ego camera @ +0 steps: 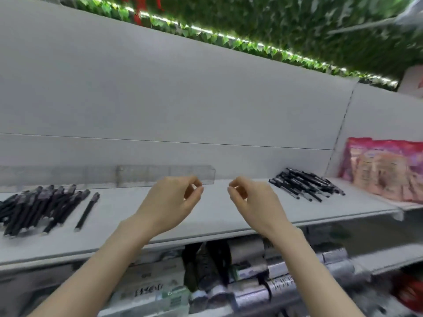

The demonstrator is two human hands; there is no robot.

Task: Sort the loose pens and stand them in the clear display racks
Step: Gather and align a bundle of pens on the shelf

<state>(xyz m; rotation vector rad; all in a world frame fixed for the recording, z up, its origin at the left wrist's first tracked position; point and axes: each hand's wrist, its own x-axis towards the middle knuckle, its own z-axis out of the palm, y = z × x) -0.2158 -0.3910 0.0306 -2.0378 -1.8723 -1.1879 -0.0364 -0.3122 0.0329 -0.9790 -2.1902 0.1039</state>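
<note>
Hands, left (170, 200) and right (253, 201), hover curled over shelf (215, 213).

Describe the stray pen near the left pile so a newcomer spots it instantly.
Look at the white shelf, then its left end, where a heap of black pens lies. Just right of the heap one black pen lies alone, apart from the rest.

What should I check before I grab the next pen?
1. Hands free: ok. The left hand and right hand hold no pen.
2. Rack close: ok. The rack is just behind the hands.
3. Room in rack: ok. No pens show in it.
4. Pens nearby: ok. The left pile and right pile lie on the shelf.
5. Piles sorted: cannot tell, too blurry.
</note>
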